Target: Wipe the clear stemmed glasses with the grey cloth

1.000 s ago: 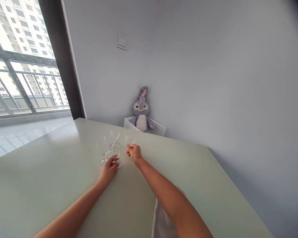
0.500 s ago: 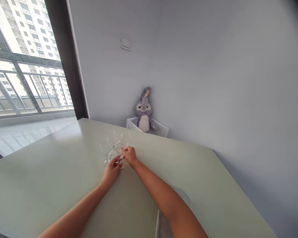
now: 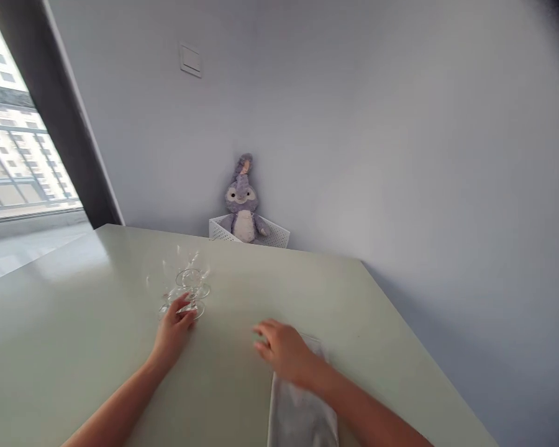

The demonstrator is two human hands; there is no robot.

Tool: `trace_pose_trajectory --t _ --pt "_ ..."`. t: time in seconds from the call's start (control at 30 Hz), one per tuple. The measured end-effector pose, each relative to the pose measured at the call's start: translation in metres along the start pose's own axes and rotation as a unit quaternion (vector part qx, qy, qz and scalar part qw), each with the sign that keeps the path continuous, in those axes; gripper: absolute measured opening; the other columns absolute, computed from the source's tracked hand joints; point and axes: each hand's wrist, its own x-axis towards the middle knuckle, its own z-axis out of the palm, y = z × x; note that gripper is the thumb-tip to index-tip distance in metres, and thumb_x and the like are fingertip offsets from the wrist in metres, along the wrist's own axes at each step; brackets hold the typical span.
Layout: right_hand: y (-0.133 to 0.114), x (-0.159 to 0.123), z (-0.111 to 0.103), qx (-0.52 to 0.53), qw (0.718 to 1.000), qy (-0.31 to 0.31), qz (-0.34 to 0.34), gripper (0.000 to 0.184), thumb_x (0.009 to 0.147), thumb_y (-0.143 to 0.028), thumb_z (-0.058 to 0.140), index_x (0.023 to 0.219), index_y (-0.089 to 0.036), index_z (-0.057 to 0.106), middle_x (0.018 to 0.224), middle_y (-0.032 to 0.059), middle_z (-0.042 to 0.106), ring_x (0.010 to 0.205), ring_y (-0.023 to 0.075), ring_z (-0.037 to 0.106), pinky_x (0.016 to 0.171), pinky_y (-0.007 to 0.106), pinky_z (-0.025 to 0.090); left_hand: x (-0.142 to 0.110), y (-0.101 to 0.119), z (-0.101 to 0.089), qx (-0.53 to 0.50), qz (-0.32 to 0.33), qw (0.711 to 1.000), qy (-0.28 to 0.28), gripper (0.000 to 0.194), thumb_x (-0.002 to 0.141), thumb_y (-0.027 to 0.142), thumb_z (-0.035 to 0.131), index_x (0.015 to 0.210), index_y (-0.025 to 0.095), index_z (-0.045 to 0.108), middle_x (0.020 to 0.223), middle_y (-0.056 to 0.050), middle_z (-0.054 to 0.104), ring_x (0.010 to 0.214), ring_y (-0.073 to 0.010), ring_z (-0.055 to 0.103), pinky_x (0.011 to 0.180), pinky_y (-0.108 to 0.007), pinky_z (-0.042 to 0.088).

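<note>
Several clear stemmed glasses stand in a close group on the left part of the table. My left hand (image 3: 174, 328) is at the nearest stemmed glass (image 3: 190, 277), its thumb and fingers closed about the stem low down, near the foot. Behind and beside it, the other glasses (image 3: 170, 268) are faint and overlap, so their outlines are hard to part. Well to the right, my right hand (image 3: 283, 349) hovers above the far end of a flat grey cloth (image 3: 302, 415). Its fingers are bent and apart, somewhat blurred, with nothing between them.
The pale green table (image 3: 233, 385) has an angled far edge. Past that edge a purple plush toy (image 3: 243, 205) sits in a white perforated basket (image 3: 277, 236) by the wall. A window (image 3: 23, 155) is at the left.
My right hand has let go of the near glass and moved right and towards me, over the grey cloth. My left hand stays at the glass. The view has turned right.
</note>
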Motion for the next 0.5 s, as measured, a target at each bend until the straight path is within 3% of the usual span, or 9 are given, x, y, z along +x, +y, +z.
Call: trace_pose_trajectory --t 0.07,0.13,0.23,0.33,0.4,0.5 --pt "0.012 -0.055 0.006 -0.140 0.990 0.014 0.019 0.032 0.084 -0.032 0.045 0.112 -0.019 0.055 0.107 0.0099 0.061 0.093 0.0246 0.057 0.079 0.038 0.046 0.000 0.000 -0.003 -0.024 -0.014 1.000 0.006 0.052 0.063 0.038 0.063 0.112 0.028 0.051 0.108 -0.004 0.054 0.073 -0.0136 0.057 0.061 -0.026 0.046" --pt "0.029 -0.095 0.027 -0.230 0.973 0.015 -0.013 0.050 0.084 -0.044 0.043 0.123 -0.013 0.047 0.124 0.0180 0.050 0.110 0.0327 0.048 0.087 0.043 0.042 0.001 -0.001 -0.004 -0.036 -0.029 0.999 0.006 0.051 0.062 0.038 0.064 0.111 0.029 0.052 0.111 -0.004 0.053 0.078 -0.0149 0.056 0.062 -0.027 0.047" --pt "0.050 -0.116 0.060 -0.285 0.956 0.039 -0.063 0.074 0.078 -0.060 0.042 0.132 -0.012 0.034 0.134 0.0214 0.035 0.122 0.0397 0.032 0.094 0.051 0.034 0.002 -0.001 -0.003 -0.023 -0.039 0.999 0.005 0.051 0.062 0.040 0.064 0.110 0.029 0.051 0.112 -0.003 0.053 0.077 -0.0148 0.056 0.063 -0.028 0.047" --pt "0.051 -0.097 0.066 -0.249 0.965 0.007 -0.086 0.083 0.077 -0.063 0.038 0.139 -0.013 0.015 0.143 0.0189 0.012 0.130 0.0382 0.012 0.102 0.052 0.022 0.001 0.000 -0.002 0.003 -0.035 0.999 0.003 0.050 0.063 0.041 0.063 0.111 0.030 0.051 0.113 -0.002 0.052 0.076 -0.0146 0.055 0.063 -0.028 0.047" --pt "0.041 -0.071 0.053 -0.199 0.974 -0.047 -0.093 0.080 0.080 -0.061 0.035 0.140 -0.015 0.009 0.145 0.0145 0.000 0.132 0.0339 0.003 0.106 0.048 0.014 0.000 0.001 -0.002 0.015 -0.037 0.999 0.003 0.052 0.064 0.042 0.062 0.112 0.031 0.050 0.114 -0.002 0.052 0.074 -0.0142 0.056 0.061 -0.028 0.047" --pt "0.028 -0.022 0.030 -0.137 0.978 -0.123 -0.099 0.073 0.083 -0.059 0.030 0.140 -0.019 0.009 0.146 0.0069 -0.006 0.133 0.0274 -0.004 0.108 0.043 0.006 0.000 0.003 -0.004 0.020 -0.054 0.998 0.006 0.053 0.063 0.043 0.063 0.114 0.032 0.050 0.116 -0.002 0.051 0.068 -0.0130 0.056 0.059 -0.027 0.047"
